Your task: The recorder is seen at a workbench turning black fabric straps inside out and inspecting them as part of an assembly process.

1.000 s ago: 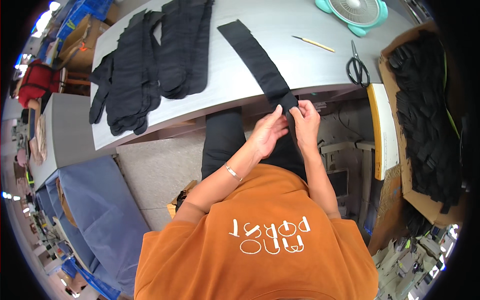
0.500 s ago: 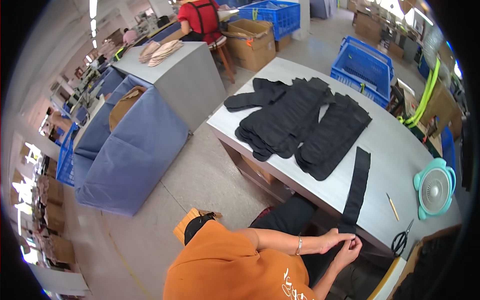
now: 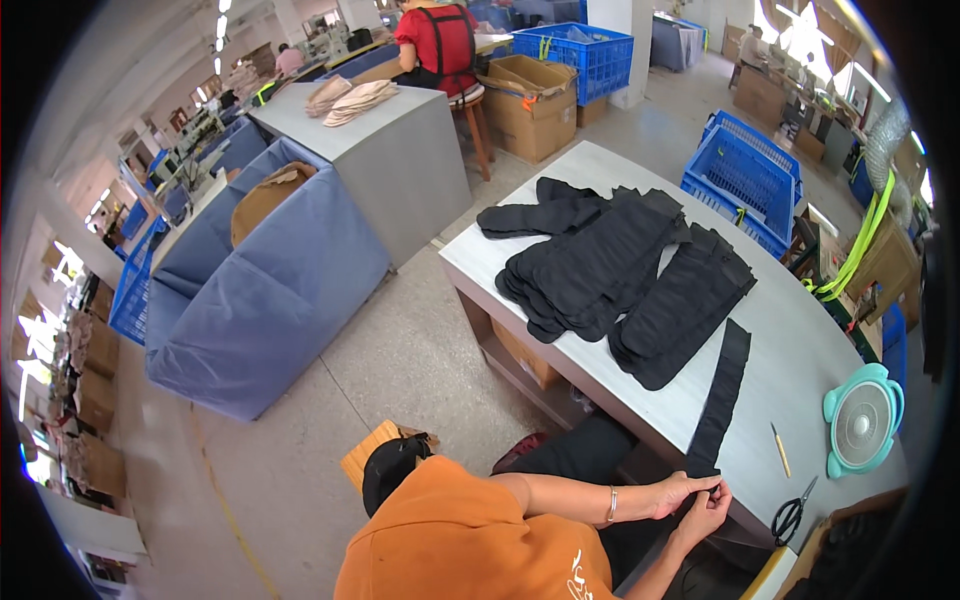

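Both hands meet at near edge of the worktop (image 3: 800, 350), lower right of view. Left hand (image 3: 685, 492) pinches the near end of a long black fabric strip (image 3: 722, 395), fingers closed on it; right hand (image 3: 708, 512) sits just below, touching the same end, fingers curled on the cloth, though exact grip is hard to tell. A thin bracelet (image 3: 611, 504) is on the left wrist; orange shirt (image 3: 470, 545) fills the bottom edge. The strip runs from the hands up & away across the grey worktop, lying flat, far end near a stack of black fabric pieces (image 3: 685, 305). A 2nd, bigger stack of black pieces (image 3: 590, 255) lies left of that, w/ more loose ones fanning toward the far left corner. Right of the strip: a small pencil-like stick (image 3: 778, 449), then black scissors (image 3: 790, 515) near the worktop's near right edge, & a teal round fan (image 3: 862, 420) further right. Beyond the worktop, right far: blue plastic crates (image 3: 745, 170). Left of the worktop, across bare floor, a big blue fabric-sided bin (image 3: 260, 290), & behind it a grey table w/ tan folded pieces (image 3: 350, 98). Far top: a person in red top (image 3: 440, 40) seated by cardboard boxes (image 3: 530, 100) & another blue crate (image 3: 585, 55).
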`<action>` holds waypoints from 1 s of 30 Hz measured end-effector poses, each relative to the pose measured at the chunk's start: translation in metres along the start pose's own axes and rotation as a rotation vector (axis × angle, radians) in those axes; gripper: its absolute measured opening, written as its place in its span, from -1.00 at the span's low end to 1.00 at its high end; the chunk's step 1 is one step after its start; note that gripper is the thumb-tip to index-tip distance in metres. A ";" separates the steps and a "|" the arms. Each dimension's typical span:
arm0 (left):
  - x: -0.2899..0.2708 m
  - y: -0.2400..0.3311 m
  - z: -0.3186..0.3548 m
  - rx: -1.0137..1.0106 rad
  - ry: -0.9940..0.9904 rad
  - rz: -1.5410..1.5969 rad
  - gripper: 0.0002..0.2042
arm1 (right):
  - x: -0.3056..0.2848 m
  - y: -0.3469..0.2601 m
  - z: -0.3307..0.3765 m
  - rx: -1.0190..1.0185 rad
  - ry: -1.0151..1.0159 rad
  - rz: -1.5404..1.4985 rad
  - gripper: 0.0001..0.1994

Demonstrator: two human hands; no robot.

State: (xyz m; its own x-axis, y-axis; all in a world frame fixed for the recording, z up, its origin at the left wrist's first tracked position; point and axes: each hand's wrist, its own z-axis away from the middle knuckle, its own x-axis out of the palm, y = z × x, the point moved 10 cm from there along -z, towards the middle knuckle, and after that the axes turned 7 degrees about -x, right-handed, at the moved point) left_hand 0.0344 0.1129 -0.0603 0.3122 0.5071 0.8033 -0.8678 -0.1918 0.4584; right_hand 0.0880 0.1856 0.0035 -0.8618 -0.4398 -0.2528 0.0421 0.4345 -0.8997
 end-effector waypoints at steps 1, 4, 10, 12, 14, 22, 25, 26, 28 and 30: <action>0.000 -0.004 0.001 0.006 -0.002 0.007 -0.57 | -0.002 -0.001 0.000 -0.001 -0.002 0.000 -0.88; -0.005 -0.009 0.001 -0.015 -0.034 -0.005 -0.58 | -0.003 0.008 0.001 0.015 -0.128 0.454 -0.83; 0.000 0.004 -0.002 -0.058 -0.111 -0.102 -0.40 | 0.009 0.033 -0.010 0.045 -0.199 0.270 -0.82; 0.009 0.016 0.003 -0.150 -0.047 0.059 -0.34 | 0.013 0.018 -0.018 0.035 -0.250 0.254 -0.81; 0.005 0.024 -0.016 -0.074 -0.094 0.095 -0.45 | 0.021 0.004 -0.020 0.005 -0.248 0.212 -0.68; -0.007 0.027 -0.040 -0.043 -0.023 0.270 -0.77 | 0.012 -0.048 0.023 -0.442 -0.273 0.620 -0.55; -0.010 0.024 -0.040 -0.030 0.016 0.255 -0.78 | 0.028 -0.054 0.045 -0.387 -0.461 0.728 -0.38; -0.012 0.026 -0.039 -0.014 0.037 0.241 -0.79 | 0.031 -0.044 0.047 -0.280 -0.519 0.823 -0.32; -0.011 0.025 -0.040 0.013 0.047 0.214 -0.80 | 0.033 -0.034 0.045 -0.363 -0.501 0.907 -0.23; -0.012 0.026 -0.041 0.053 0.038 0.121 -0.74 | 0.036 -0.003 0.042 -0.076 -0.620 1.100 -0.20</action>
State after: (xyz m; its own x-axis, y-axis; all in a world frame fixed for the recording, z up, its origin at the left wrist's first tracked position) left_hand -0.0076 0.1362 -0.0741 0.1909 0.5090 0.8394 -0.8762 -0.2971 0.3795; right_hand 0.0784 0.1350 -0.0177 -0.0079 -0.1029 -0.9947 0.5368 0.8388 -0.0910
